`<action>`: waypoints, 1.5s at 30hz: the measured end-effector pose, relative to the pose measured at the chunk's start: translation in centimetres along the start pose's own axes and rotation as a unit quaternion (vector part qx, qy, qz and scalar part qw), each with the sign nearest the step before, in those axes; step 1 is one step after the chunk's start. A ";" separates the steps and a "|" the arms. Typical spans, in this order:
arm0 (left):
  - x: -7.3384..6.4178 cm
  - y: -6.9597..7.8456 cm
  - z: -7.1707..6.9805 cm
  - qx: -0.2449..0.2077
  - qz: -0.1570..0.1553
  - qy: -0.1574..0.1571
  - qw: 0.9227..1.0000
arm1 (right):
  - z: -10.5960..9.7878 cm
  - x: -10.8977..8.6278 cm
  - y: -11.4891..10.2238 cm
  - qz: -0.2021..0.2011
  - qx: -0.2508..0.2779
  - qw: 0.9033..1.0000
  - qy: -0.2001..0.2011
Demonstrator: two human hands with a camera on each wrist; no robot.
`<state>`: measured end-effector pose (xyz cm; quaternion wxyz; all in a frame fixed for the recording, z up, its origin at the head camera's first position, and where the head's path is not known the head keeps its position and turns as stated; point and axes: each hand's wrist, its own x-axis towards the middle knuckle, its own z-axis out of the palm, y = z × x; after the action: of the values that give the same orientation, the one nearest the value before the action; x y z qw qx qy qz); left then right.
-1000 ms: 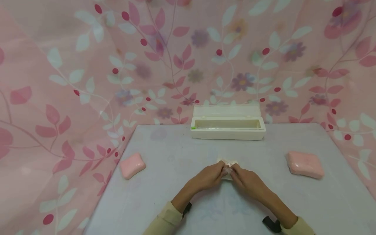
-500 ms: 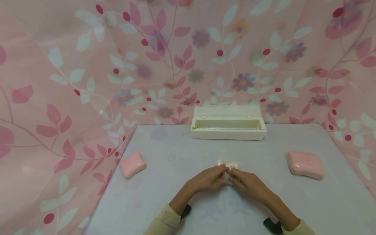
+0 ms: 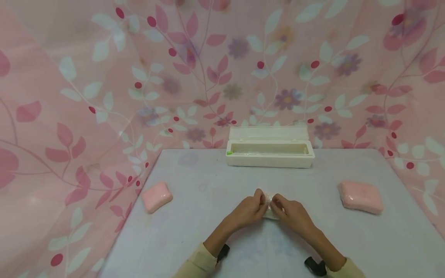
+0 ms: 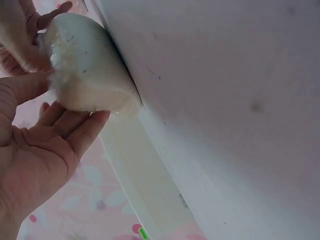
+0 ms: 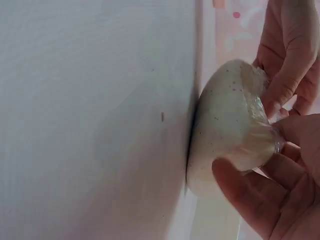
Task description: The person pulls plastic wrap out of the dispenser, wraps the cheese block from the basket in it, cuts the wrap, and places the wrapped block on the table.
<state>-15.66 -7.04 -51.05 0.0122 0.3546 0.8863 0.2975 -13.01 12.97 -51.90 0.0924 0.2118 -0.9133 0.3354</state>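
A pale cream bar of soap with dark specks [image 4: 95,60] sits on the table between both hands. Clear plastic film [image 5: 257,110] is bunched over its upper side. My left hand [image 3: 247,209] pinches the film at the soap's left, and its other fingers touch the soap's side in the left wrist view. From the right, my right hand [image 3: 294,214] pinches the gathered film between thumb and finger, while another finger reaches along the soap's end in the right wrist view. In the head view the hands hide much of the soap [image 3: 271,214].
A long white cling film dispenser [image 3: 270,160] stands at the table's back edge with its lid up; a green tab shows at its left. One pink soap bar [image 3: 157,197] lies on the left, another pink wrapped bar [image 3: 361,197] on the right. A floral curtain hangs behind.
The hands first gather the film close together, then loosen with fingers extended over the soap. Now they stand slightly farther apart, fingers bent and pinching the film again.
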 end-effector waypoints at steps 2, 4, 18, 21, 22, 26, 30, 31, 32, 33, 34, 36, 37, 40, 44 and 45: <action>0.0 0.0 -0.1 -0.008 -0.002 0.008 1.000 | 0.2 0.0 0.0 -0.026 -0.014 0.999 0.019; -0.1 0.0 -0.1 -0.003 0.008 0.009 1.000 | 0.3 0.0 0.2 -0.073 -0.033 0.996 0.040; -1.3 -1.0 -0.9 0.100 0.145 -0.045 0.983 | -0.3 0.4 1.8 -0.297 -0.098 0.950 -0.013; -1.7 -1.2 -1.2 0.114 0.138 -0.091 0.980 | -0.8 0.1 1.9 -0.269 -0.091 0.956 -0.073; -1.9 -1.3 -1.3 0.115 0.132 -0.104 0.979 | -1.0 0.0 1.9 -0.260 -0.086 0.957 -0.092; -2.4 -1.5 -1.3 0.126 0.123 -0.116 0.978 | -1.5 -0.2 1.8 -0.260 -0.088 0.951 -0.140; -2.1 -1.6 -1.1 0.135 0.129 -0.107 0.977 | -1.6 -0.3 1.7 -0.252 -0.105 0.947 -0.171; -2.0 -1.6 -1.0 0.131 0.131 -0.109 0.977 | -1.6 -0.4 1.8 -0.244 -0.107 0.947 -0.178; -2.0 -1.7 -1.0 0.124 0.131 -0.113 0.977 | -1.5 -0.4 1.8 -0.235 -0.108 0.949 -0.183; -1.9 -1.7 -1.0 0.115 0.131 -0.118 0.978 | -1.5 -0.4 1.9 -0.226 -0.103 0.951 -0.186; -1.9 -1.8 -1.0 0.109 0.133 -0.122 0.978 | -1.5 -0.5 2.0 -0.220 -0.101 0.952 -0.186; -1.8 -1.9 -0.9 0.105 0.143 -0.124 0.976 | -1.4 -0.6 2.2 -0.217 -0.093 0.956 -0.176; -1.8 -2.0 -0.8 0.108 0.150 -0.122 0.975 | -1.3 -0.6 2.3 -0.220 -0.087 0.957 -0.167; -1.7 -2.0 -0.7 0.123 0.159 -0.103 0.974 | -1.1 -0.7 2.6 -0.227 -0.072 0.963 -0.129; -1.4 -1.9 -1.3 0.066 0.126 -0.060 0.988 | -1.2 -0.6 2.7 -0.173 -0.006 0.980 -0.097; -1.4 -1.8 -1.5 0.038 0.115 -0.043 0.992 | -1.2 -0.6 2.6 -0.144 0.022 0.985 -0.096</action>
<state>-16.11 -9.71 -50.99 0.0030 0.4669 0.8489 0.2476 -13.64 15.72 -52.65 0.0466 0.3744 -0.8704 0.3162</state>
